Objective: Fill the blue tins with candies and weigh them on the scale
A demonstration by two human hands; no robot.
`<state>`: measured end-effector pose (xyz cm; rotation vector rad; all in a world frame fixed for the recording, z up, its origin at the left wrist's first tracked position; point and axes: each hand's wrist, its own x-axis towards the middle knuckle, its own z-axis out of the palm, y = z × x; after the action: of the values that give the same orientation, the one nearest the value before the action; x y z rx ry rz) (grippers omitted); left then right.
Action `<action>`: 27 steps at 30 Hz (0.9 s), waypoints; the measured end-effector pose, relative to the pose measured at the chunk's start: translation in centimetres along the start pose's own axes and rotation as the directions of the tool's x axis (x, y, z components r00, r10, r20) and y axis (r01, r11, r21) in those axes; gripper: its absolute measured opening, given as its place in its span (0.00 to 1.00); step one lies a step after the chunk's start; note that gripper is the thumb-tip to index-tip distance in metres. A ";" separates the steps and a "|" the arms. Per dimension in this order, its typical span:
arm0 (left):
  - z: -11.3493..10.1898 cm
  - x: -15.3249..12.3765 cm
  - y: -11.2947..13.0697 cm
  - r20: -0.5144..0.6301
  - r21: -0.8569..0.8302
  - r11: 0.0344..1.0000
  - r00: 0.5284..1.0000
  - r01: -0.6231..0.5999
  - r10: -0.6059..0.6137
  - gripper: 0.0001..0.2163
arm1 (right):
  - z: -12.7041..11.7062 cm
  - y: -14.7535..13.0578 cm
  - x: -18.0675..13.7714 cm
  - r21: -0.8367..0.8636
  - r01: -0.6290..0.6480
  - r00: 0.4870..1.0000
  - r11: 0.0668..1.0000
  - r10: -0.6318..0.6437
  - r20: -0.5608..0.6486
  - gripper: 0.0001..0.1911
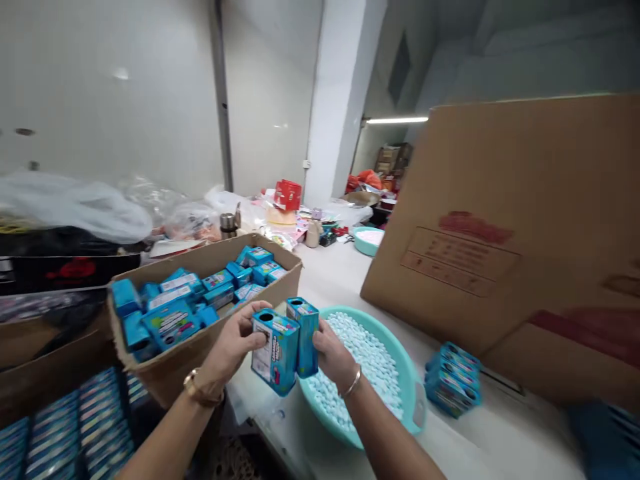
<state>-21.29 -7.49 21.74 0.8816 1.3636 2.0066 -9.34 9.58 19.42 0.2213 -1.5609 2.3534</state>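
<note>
My left hand (239, 343) is closed round a blue printed tin (276, 350) with a round hole in its top. Beside it, my right hand (334, 353) grips a second blue tin (306, 337), also with a hole on top. The two tins are side by side, close together, held upright above the near left rim of a turquoise basin (416, 393). Small pale blue candy-like pieces (373, 353) fill that basin. Left of my hands, an open cardboard box (170, 380) holds many similar blue tins (173, 323), lying at all angles.
Several blue tins (453, 380) stand grouped right of the basin. A large cardboard carton (480, 200) leans over the table's right side. Rows of packed blue tins (80, 427) sit low at left. Plastic bags, a steel flask (228, 225) and another basin (367, 248) stand farther back.
</note>
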 end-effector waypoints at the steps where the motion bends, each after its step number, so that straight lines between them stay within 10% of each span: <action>1: 1.7 1.0 -1.9 0.029 -0.054 0.999 1.000 0.002 0.000 0.29 | -0.1 0.4 -1.5 0.060 0.039 0.995 0.997 -0.034 -0.090 0.41; 8: 10.7 3.2 -8.5 -0.056 0.302 0.953 0.997 -0.036 0.055 0.18 | -2.4 3.1 -8.2 0.052 0.257 0.736 0.965 -0.160 -0.658 0.44; 14: 15.2 1.6 -8.8 0.039 0.364 0.931 0.999 -0.007 -0.008 0.24 | -2.3 2.0 -10.1 -0.431 0.015 0.497 0.902 -0.381 -0.780 0.44; 16: 16.2 1.2 -8.9 -0.039 0.272 0.962 0.999 0.034 -0.024 0.28 | -1.6 1.4 -10.4 -0.588 -0.042 0.531 0.807 -0.481 -0.698 0.38; 21: 12.6 2.2 -7.3 -0.273 -0.057 0.996 0.958 0.073 -0.085 0.20 | -3.0 0.4 -11.7 -0.792 -0.110 0.806 0.601 -0.412 -0.424 0.27; 25: 7.3 3.6 -5.4 -0.500 -0.067 0.997 0.866 -0.031 -0.006 0.21 | -5.9 1.8 -10.5 -0.994 0.093 0.982 0.052 -0.168 0.083 0.16; 27: 6.5 3.9 -5.6 -0.518 -0.087 0.996 0.855 -0.024 -0.025 0.21 | -7.0 3.3 -8.9 -0.942 0.318 0.948 -0.109 0.070 0.312 0.15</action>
<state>-18.31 1.05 19.00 0.2942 1.5245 2.3924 -1.76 13.32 11.13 0.2742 -2.7813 0.3148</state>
